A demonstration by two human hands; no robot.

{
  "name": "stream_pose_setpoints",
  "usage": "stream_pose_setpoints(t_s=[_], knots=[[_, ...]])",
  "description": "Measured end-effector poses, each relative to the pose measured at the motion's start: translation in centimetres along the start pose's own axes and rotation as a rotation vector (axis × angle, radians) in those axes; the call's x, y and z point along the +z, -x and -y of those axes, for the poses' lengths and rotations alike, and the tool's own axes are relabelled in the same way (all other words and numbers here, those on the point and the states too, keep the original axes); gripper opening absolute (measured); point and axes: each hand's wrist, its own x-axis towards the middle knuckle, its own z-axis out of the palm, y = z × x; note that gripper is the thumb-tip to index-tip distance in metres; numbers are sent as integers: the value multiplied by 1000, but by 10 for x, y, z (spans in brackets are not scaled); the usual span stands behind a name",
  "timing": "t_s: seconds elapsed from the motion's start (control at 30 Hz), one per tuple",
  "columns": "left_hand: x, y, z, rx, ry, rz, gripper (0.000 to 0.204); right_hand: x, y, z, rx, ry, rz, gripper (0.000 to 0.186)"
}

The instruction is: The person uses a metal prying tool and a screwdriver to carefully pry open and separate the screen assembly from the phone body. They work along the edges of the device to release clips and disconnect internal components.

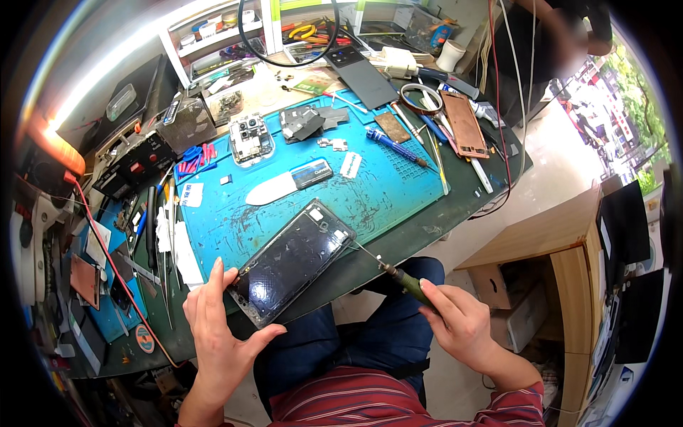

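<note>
A black phone frame with screen [292, 256] lies tilted at the mat's front edge. My left hand [220, 320] grips its left end, thumb and fingers apart along its edges. My right hand [455, 317] holds a green-handled tool [405, 282], whose thin metal tip reaches the phone's right end. Behind the phone, on the blue mat [380, 206], lie a white-bladed pry tool [274, 186], a blue screwdriver [391, 142], small white pieces [348, 165] and an opened phone body with cameras [249, 139].
Tools [167, 235] crowd the bench's left side beside a power unit [131, 165]. A grey phone [359, 75] and copper-coloured panel [462, 124] lie at the back right. Cables hang at right, near another person [530, 43]. A wooden cabinet [573, 292] stands right of me.
</note>
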Motion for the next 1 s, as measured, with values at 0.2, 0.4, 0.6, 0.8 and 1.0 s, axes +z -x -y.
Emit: stream_pose_setpoints(t_s=[0.2,0.4,0.6,0.8,1.0], knots=[[1,0,0,-4,7,-4,124,2,0,2,-13,8,11,65],[1,0,0,-8,2,-3,123,2,0,4,-26,16,28,63],[0,0,-1,-6,-8,2,123,3,1,6,-25,18,37,63],[0,0,-2,-1,-23,6,123,-1,0,8,-19,28,54,62],[-1,0,-2,-4,-28,15,122,-1,0,11,30,22,36,63]])
